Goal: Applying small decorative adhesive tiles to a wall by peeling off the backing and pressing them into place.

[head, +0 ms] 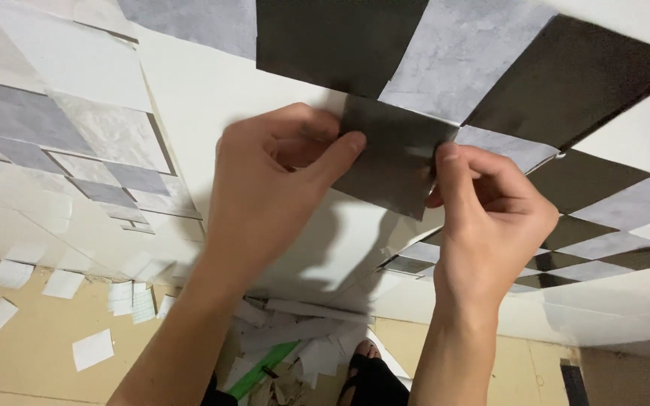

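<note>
White wall (212,90) filled most of frame, with grey and dark square tiles (99,128) stuck on at left and in a checker run at upper right. Tan floor (39,338) at bottom, littered with paper scraps (92,349). Centre: left hand (272,188) and right hand (490,218) both pinched a dark tile (393,158) between them, against the wall.

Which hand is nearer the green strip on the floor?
Left. The left hand is above the green strip; the right hand is farther right.
</note>
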